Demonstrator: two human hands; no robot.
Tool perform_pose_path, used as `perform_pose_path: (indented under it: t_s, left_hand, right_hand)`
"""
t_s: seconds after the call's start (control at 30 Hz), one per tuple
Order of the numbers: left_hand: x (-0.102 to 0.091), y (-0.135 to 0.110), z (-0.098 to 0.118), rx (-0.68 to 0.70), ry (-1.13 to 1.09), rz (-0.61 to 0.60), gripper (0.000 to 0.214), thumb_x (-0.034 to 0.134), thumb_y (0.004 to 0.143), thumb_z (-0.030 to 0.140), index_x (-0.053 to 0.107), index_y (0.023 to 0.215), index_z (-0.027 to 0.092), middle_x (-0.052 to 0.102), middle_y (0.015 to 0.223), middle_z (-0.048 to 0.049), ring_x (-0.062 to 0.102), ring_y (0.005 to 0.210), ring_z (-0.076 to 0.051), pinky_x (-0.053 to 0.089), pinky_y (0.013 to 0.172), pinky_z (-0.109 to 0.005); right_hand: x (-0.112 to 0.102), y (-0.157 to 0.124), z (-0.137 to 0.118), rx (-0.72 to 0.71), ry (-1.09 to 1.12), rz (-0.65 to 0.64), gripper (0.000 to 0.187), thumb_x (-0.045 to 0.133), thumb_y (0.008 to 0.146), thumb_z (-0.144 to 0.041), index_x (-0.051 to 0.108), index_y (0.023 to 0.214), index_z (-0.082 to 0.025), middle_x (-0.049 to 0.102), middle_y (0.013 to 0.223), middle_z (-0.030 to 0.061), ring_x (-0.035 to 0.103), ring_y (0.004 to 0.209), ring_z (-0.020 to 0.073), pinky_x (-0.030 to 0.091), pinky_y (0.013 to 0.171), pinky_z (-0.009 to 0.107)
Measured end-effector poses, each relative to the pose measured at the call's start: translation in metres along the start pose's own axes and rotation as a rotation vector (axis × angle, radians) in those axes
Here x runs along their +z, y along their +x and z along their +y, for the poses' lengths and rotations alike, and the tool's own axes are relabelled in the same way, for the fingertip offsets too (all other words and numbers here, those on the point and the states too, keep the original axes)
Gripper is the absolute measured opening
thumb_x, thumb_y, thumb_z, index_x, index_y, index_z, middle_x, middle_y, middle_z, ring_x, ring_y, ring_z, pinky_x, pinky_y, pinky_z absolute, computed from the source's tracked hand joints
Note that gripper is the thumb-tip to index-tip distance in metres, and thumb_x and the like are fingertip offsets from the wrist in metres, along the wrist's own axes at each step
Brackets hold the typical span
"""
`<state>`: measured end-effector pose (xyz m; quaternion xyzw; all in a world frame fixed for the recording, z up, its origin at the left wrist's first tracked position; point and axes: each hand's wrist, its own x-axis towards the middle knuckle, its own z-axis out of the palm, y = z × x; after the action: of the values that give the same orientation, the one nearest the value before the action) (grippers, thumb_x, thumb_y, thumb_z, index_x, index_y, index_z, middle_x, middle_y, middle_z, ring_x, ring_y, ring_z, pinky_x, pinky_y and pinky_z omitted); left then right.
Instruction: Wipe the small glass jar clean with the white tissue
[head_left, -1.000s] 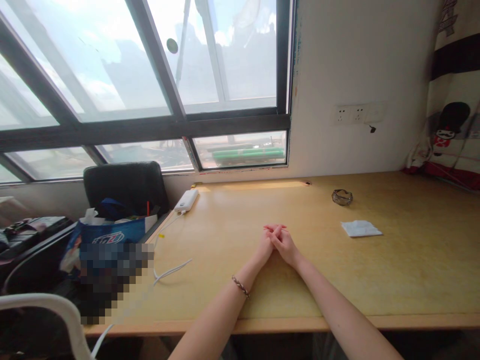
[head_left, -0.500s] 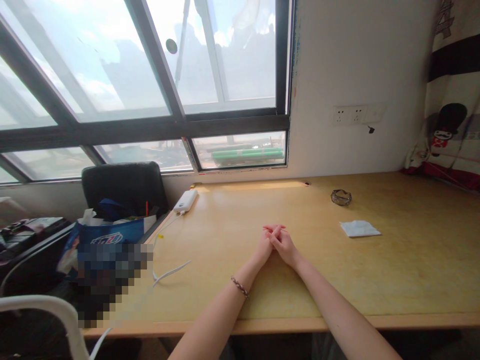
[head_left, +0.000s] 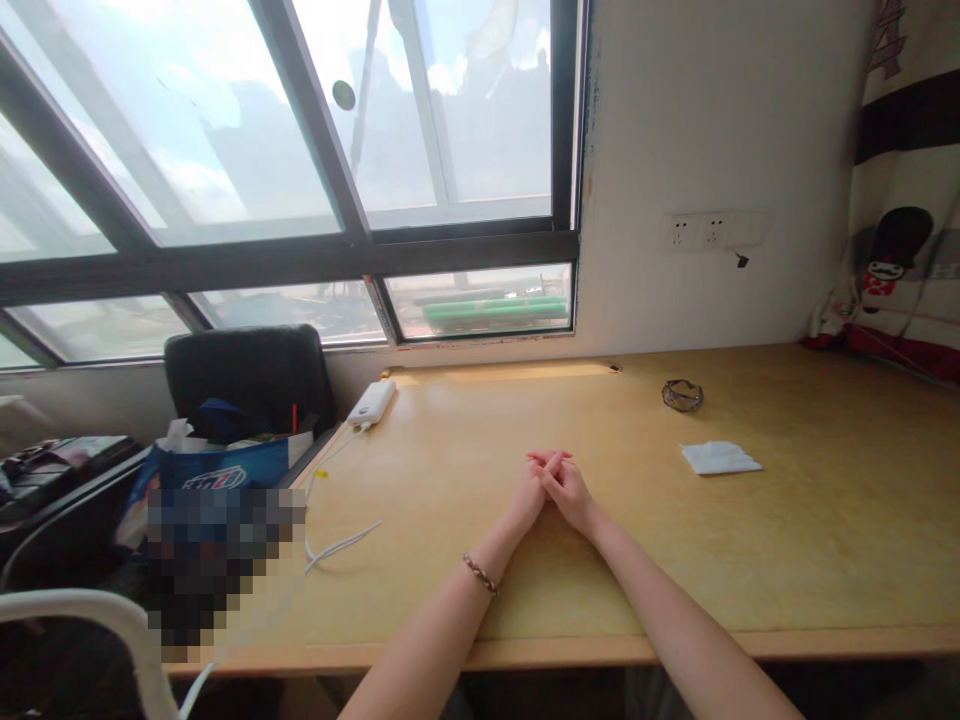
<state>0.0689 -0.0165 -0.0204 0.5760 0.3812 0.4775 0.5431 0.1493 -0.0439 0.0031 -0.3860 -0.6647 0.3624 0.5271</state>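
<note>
My left hand (head_left: pixel 529 494) and my right hand (head_left: pixel 571 493) rest clasped together on the wooden desk (head_left: pixel 787 540), fingers interlaced and holding nothing. A braided bracelet (head_left: pixel 480 573) circles my left wrist. Both forearms lie across the desk's front edge. To the right of my hands lies a folded white tissue (head_left: pixel 718 458), and beyond it a small glass ashtray (head_left: pixel 682 395).
A white power bank (head_left: pixel 371 402) with a white cable (head_left: pixel 337 545) lies at the desk's back left. A black chair (head_left: pixel 251 378) holding a blue bag (head_left: pixel 214 475) stands left of the desk. Wall sockets (head_left: pixel 709 230) sit above the desk. A large window fills the back wall.
</note>
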Motion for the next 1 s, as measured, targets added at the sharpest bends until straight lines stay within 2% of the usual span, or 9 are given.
perform_pose_path:
  t_s: [0.33, 0.6, 0.77, 1.0]
  left_hand:
    - [-0.001, 0.003, -0.006, 0.014, -0.021, 0.001, 0.036, 0.044, 0.075, 0.041, 0.057, 0.089, 0.011, 0.060, 0.086, -0.0090, 0.056, 0.089, -0.020, 0.043, 0.082, -0.031]
    - [0.003, -0.004, 0.005, 0.031, -0.179, -0.044, 0.039, 0.042, 0.077, 0.044, 0.053, 0.095, 0.011, 0.061, 0.084, -0.0102, 0.057, 0.085, -0.021, 0.042, 0.081, -0.035]
    - [0.005, -0.010, 0.011, 0.052, -0.224, -0.094, 0.039, 0.037, 0.081, 0.043, 0.049, 0.101, 0.012, 0.061, 0.087, -0.0096, 0.056, 0.084, -0.020, 0.043, 0.078, -0.033]
    - [0.006, -0.011, 0.003, 0.084, -0.243, -0.056, 0.045, 0.034, 0.080, 0.047, 0.049, 0.103, 0.011, 0.060, 0.088, -0.0102, 0.056, 0.086, -0.021, 0.042, 0.080, -0.036]
  right_hand:
    - [-0.001, 0.000, 0.000, 0.002, -0.001, 0.003, 0.036, 0.043, 0.079, -0.039, 0.057, 0.103, -0.015, 0.061, 0.094, 0.0076, 0.055, 0.091, 0.0188, 0.043, 0.082, 0.032]
    - [-0.001, 0.000, 0.001, 0.007, -0.025, 0.001, 0.035, 0.043, 0.079, -0.038, 0.055, 0.104, -0.016, 0.060, 0.095, 0.0077, 0.056, 0.087, 0.0179, 0.044, 0.079, 0.032]
    - [-0.001, 0.000, 0.000, 0.006, -0.089, 0.014, 0.032, 0.042, 0.079, -0.033, 0.054, 0.104, -0.016, 0.060, 0.090, 0.0067, 0.056, 0.083, 0.0167, 0.045, 0.076, 0.030]
    - [0.000, 0.001, 0.002, -0.028, -0.162, 0.019, 0.028, 0.040, 0.080, -0.029, 0.054, 0.102, -0.018, 0.060, 0.090, 0.0047, 0.056, 0.084, 0.0162, 0.043, 0.078, 0.030]
